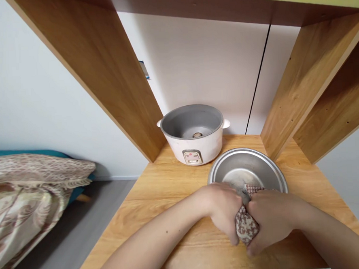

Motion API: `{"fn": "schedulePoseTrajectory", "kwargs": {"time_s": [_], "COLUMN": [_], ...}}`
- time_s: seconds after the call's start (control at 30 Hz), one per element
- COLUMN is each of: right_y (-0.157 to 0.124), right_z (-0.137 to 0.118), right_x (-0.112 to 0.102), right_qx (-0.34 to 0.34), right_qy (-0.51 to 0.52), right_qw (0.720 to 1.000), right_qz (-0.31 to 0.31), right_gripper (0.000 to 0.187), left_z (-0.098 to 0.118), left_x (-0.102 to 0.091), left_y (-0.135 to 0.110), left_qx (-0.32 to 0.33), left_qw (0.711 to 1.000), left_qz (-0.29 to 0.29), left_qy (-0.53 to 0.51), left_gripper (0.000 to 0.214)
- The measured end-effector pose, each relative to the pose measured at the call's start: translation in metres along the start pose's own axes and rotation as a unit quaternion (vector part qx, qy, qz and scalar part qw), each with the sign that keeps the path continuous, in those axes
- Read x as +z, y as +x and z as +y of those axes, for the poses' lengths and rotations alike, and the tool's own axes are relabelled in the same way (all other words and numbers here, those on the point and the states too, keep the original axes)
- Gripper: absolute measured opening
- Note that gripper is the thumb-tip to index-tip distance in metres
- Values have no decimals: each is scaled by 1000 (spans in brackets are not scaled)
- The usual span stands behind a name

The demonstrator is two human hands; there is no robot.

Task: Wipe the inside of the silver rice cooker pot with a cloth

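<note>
Both of my hands are closed on a brown-and-cream patterned cloth (246, 225), which is bunched between them over the near rim of a metal pot (245, 167). My left hand (227, 206) grips the cloth from the left, knuckles up. From the right, my right hand (271, 214) clasps it, and a corner of the cloth sticks out above that hand. The round silvery pot sits on the wooden desk, its near side hidden by my hands. Just behind it, to the left, stands a white rice cooker (194, 137) with no lid and a grey inside.
The wooden desktop (170, 183) has upright wooden panels (103, 74) on its left and right. A shelf (220, 6) runs overhead. At the far left, a patterned blanket (31, 200) covers blue furniture beside the grey floor.
</note>
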State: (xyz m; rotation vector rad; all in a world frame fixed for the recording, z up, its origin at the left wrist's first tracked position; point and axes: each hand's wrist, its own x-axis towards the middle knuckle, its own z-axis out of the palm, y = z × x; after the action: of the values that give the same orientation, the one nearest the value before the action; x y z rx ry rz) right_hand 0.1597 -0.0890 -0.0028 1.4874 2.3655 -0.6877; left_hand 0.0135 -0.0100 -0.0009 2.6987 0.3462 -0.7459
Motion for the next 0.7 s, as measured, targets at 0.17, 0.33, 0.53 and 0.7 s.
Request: {"fn": "schedulePoseTrajectory", "kwargs": {"time_s": [0.17, 0.33, 0.53, 0.7], "right_y": [1, 2, -1, 0], "right_z": [2, 3, 2, 2], "right_x": [-2, 4, 4, 2], "right_qx": [3, -23, -26, -5], "right_qy": [7, 4, -1, 15], "right_qw": [999, 1000, 999, 1000], "right_qz": [-32, 12, 37, 4], "right_gripper": [58, 57, 59, 58], "left_z": [-1, -2, -3, -6], "left_x": [2, 3, 6, 8], "left_y": [1, 2, 4, 5], "left_qx": [5, 11, 15, 30], "left_qw": [1000, 1000, 1000, 999], "left_qz": [4, 2, 6, 27], "left_qy": [9, 24, 14, 7], "left_gripper": [38, 40, 38, 40]}}
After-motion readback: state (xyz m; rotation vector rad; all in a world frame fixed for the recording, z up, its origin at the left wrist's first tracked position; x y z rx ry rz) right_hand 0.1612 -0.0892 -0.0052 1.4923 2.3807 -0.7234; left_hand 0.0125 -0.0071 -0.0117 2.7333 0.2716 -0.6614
